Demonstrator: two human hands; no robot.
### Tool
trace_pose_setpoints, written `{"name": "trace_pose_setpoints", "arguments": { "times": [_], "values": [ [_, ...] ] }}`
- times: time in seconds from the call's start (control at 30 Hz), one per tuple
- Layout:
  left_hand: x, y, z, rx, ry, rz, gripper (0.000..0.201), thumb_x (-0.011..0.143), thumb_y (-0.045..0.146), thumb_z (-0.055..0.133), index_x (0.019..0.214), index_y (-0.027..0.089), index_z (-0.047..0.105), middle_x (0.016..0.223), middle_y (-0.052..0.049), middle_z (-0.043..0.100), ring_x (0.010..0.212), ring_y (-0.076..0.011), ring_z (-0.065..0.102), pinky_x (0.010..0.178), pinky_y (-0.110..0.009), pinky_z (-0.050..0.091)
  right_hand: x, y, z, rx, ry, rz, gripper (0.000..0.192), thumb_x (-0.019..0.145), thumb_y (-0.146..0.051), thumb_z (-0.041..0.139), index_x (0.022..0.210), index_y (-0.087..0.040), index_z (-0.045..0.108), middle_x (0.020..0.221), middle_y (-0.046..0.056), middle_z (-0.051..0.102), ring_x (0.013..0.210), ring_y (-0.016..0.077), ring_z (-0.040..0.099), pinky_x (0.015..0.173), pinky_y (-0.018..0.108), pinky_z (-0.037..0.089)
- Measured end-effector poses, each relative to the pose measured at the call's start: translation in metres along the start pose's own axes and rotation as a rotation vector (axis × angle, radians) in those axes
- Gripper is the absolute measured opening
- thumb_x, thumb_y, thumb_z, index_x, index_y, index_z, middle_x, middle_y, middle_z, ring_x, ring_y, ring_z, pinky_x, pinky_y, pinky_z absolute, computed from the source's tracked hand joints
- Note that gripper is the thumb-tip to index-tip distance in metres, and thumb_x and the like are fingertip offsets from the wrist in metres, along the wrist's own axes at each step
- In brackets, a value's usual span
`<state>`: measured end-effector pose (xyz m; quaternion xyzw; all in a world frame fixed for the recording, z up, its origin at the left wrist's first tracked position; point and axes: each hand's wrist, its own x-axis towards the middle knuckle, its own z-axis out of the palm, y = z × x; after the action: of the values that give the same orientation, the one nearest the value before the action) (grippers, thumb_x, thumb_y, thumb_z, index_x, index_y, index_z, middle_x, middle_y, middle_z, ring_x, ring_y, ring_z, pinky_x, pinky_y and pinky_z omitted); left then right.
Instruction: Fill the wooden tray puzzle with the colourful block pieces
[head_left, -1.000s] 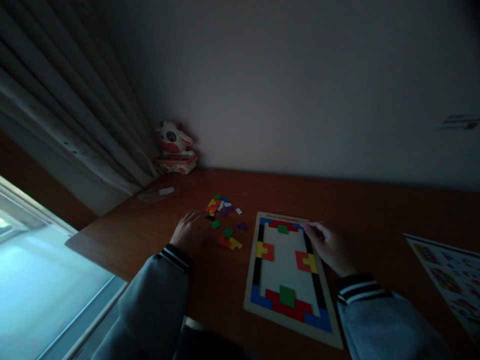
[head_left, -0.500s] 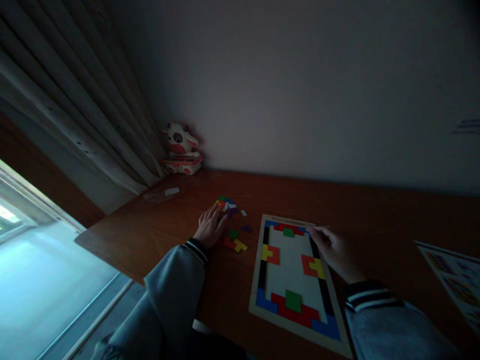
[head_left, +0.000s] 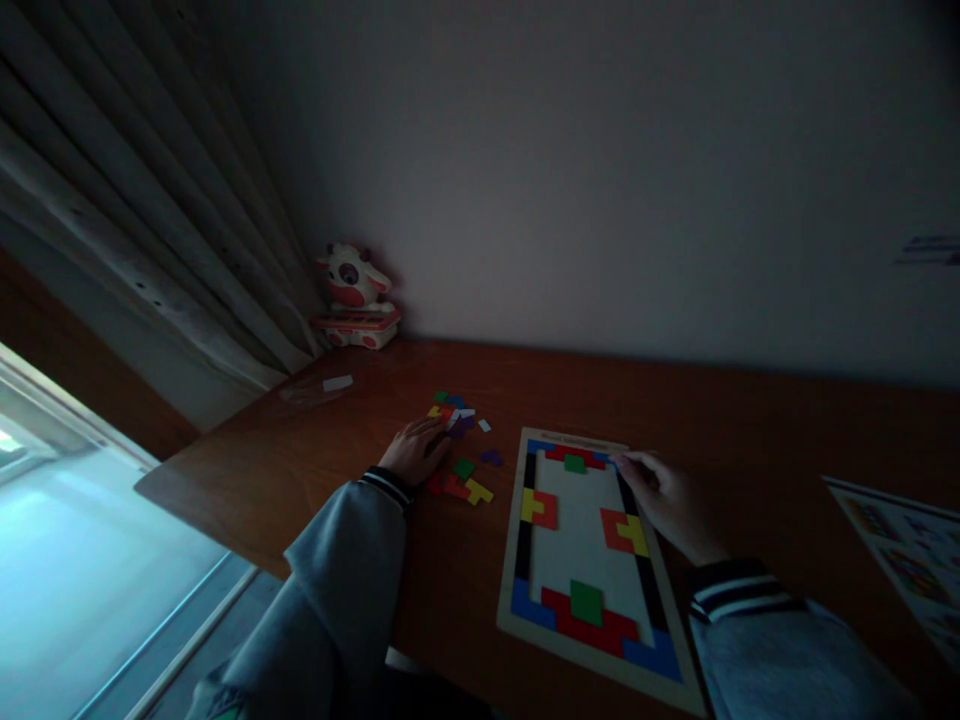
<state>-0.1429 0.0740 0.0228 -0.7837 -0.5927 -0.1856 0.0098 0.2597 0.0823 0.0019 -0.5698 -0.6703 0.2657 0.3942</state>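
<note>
While the room sits dim, I see my left hand [head_left: 415,450] lying flat among the loose puzzle pieces [head_left: 459,440] at about ten o'clock from the puzzle board [head_left: 525,590], fingers curled loosely over them; I cannot tell whether it has actually pinched a piece. Nearest its fingertips are a green piece [head_left: 463,468] and, just beside that, a red and yellow cluster [head_left: 466,489]. My right hand [head_left: 664,497] rests on the board's right edge near its far corner, at about one o'clock from the board's centre, fingertips touching the frame and drawn together, though any piece under them is hidden. Coloured pieces line the board's border, and its pale middle is bare. At eleven o'clock, against the wall, stands a cow toy [head_left: 352,296] beside the curtain [head_left: 135,200]. A printed sheet [head_left: 900,545] lies at three o'clock on the wooden desk [head_left: 750,420].
</note>
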Motion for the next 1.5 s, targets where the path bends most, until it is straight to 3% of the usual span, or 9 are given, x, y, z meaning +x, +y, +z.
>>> {"name": "trace_pose_setpoints", "arguments": {
  "times": [0.1,0.2,0.37,0.53,0.73,0.93,1.1,1.27,1.5],
  "values": [
    [-0.002,0.001,-0.002,-0.013,0.057,0.043,0.035,0.095,0.037,0.045,0.118,0.020,0.065,0.121,-0.009,0.067,0.113,-0.0239,0.061,0.102,-0.042,0.045,0.000,-0.002,0.000,-0.008,-0.005,0.001,0.041,0.087,-0.058,0.048,0.092,-0.023,0.067,0.089,0.008,0.074,0.080,0.0246,0.069,0.068,0.034,0.052],
    [-0.001,-0.002,0.001,-0.024,0.109,0.065,0.035,0.093,0.037,0.048,0.119,0.019,0.065,0.123,-0.009,0.067,0.114,-0.0245,0.061,0.102,-0.042,0.046,0.000,-0.004,-0.001,-0.015,0.002,-0.009,0.040,0.087,-0.058,0.049,0.092,-0.023,0.067,0.089,0.008,0.074,0.081,0.0250,0.069,0.069,0.034,0.052],
    [0.000,-0.006,0.005,-0.012,0.022,0.104,0.038,0.093,0.033,0.046,0.126,0.021,0.061,0.132,-0.008,0.061,0.124,-0.0257,0.054,0.105,-0.045,0.042,0.000,-0.004,-0.001,-0.017,0.002,-0.019,0.041,0.087,-0.058,0.048,0.092,-0.022,0.067,0.090,0.008,0.073,0.082,0.0248,0.068,0.072,0.035,0.051],
    [-0.003,-0.004,0.003,0.026,0.040,0.126,0.035,0.093,0.030,0.045,0.118,0.018,0.066,0.124,-0.011,0.064,0.113,-0.0263,0.059,0.101,-0.046,0.044,0.000,-0.002,0.000,-0.038,0.005,-0.029,0.041,0.089,-0.055,0.046,0.095,-0.020,0.067,0.094,0.009,0.072,0.083,0.0235,0.067,0.072,0.034,0.050],
    [-0.005,0.000,0.004,0.015,0.006,0.130,0.040,0.094,0.026,0.039,0.129,0.020,0.059,0.133,-0.009,0.059,0.126,-0.0280,0.049,0.104,-0.050,0.040,0.000,-0.004,-0.001,-0.049,0.001,-0.036,0.043,0.089,-0.056,0.046,0.095,-0.019,0.068,0.090,0.009,0.072,0.078,0.0230,0.067,0.068,0.034,0.050],
    [-0.005,0.001,0.000,0.048,-0.002,0.179,0.037,0.092,0.028,0.045,0.122,0.020,0.064,0.125,-0.012,0.061,0.112,-0.0277,0.055,0.098,-0.048,0.044,-0.002,-0.010,-0.003,-0.049,0.002,-0.050,0.041,0.090,-0.054,0.045,0.094,-0.019,0.067,0.090,0.009,0.072,0.079,0.0230,0.067,0.069,0.033,0.049],
    [-0.005,-0.002,0.005,0.000,-0.039,0.168,0.040,0.094,0.025,0.040,0.129,0.020,0.058,0.138,-0.009,0.055,0.128,-0.0263,0.046,0.107,-0.049,0.038,-0.002,-0.009,-0.002,-0.036,0.000,-0.028,0.041,0.088,-0.056,0.046,0.092,-0.021,0.067,0.087,0.008,0.072,0.077,0.0234,0.067,0.068,0.034,0.050],
    [-0.005,-0.001,0.003,0.022,-0.024,0.123,0.038,0.096,0.032,0.041,0.128,0.023,0.060,0.130,-0.009,0.060,0.116,-0.0256,0.055,0.101,-0.047,0.042,-0.001,-0.004,0.000,-0.014,0.005,-0.050,0.040,0.088,-0.056,0.048,0.093,-0.021,0.067,0.089,0.008,0.073,0.081,0.0242,0.068,0.071,0.035,0.051],
    [-0.002,-0.001,-0.001,0.041,0.009,0.116,0.035,0.096,0.039,0.044,0.114,0.023,0.070,0.122,-0.008,0.066,0.110,-0.0249,0.061,0.099,-0.044,0.044,-0.002,-0.006,-0.002,-0.033,-0.008,-0.027,0.041,0.089,-0.055,0.046,0.093,-0.021,0.067,0.090,0.008,0.073,0.081,0.0236,0.068,0.070,0.034,0.050]
  ]
}}
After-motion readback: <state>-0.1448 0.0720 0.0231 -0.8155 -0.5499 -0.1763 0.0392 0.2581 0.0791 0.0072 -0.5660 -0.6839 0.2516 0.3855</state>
